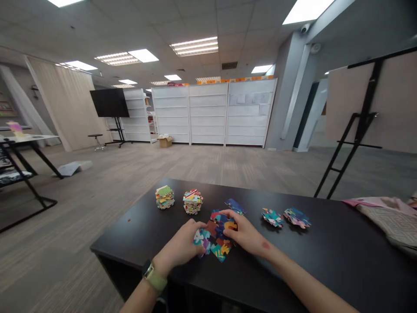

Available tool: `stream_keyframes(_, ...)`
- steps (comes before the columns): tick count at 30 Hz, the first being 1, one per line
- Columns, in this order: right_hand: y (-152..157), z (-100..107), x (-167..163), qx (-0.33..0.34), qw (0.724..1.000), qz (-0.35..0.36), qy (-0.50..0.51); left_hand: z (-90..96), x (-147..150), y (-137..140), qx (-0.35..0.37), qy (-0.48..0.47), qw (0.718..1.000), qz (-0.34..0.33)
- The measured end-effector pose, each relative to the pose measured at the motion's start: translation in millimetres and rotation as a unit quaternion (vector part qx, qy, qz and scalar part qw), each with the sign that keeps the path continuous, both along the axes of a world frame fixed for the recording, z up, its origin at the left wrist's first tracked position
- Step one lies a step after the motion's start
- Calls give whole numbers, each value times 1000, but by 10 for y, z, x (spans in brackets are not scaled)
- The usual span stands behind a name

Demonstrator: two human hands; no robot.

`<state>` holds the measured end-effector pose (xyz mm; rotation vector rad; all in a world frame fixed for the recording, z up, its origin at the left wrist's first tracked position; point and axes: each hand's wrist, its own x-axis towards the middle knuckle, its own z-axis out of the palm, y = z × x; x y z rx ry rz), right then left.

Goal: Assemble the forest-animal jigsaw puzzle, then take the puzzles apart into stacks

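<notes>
Several colourful jigsaw puzzle pieces [222, 251] lie together on the black table in front of me. My left hand [182, 243], with a green-banded watch on its wrist, pinches a teal and white puzzle piece [202, 236] at the left side of this cluster. From the right, my right hand [243, 231] grips a dark blue and orange puzzle piece [224, 222] between thumb and fingers. Its fingertips partly hide the pieces beneath. Whether the pieces interlock, I cannot tell. Just behind my right hand lies a blue puzzle piece [235, 205].
Two stacks of puzzle pieces, a green-topped stack [165, 197] and a red-and-white stack [193, 201], stand at the back left. Farther right lie a teal pile [273, 218] and a blue pile [297, 218]. A patterned cloth [387, 221] covers the table's right end.
</notes>
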<state>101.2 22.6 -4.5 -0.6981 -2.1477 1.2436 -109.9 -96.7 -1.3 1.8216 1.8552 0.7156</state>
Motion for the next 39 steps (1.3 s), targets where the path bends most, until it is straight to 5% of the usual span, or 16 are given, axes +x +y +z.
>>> stream_keyframes(4, 34, -58, -53, -57, 997, -20, 38, 1, -57, 57, -16, -24, 999, 17)
stream_keyframes(9, 83, -96, -80, -50, 996, -46, 62, 77, -74, 59, -52, -32, 998, 31)
stream_keyframes(17, 333, -181, -5, -10, 973, -211, 95, -16, -7, 316, -23, -76, 997, 0)
stream_keyframes(23, 476, -84, -5, 27, 989, -148, -1, -29, 256, 526, -10, 8, 998, 66)
stream_keyframes(29, 575, 29, -403, 95, 979, -43, -176, -2, 345, 549, -22, 54, 996, 73)
stream_keyframes(34, 633, 120, -694, 90, 957, -39, -274, -49, 292, 550, -16, 54, 996, 66)
stream_keyframes(39, 637, 238, -654, 78, 957, -78, -269, -91, 262, 468, 8, 16, 998, 55)
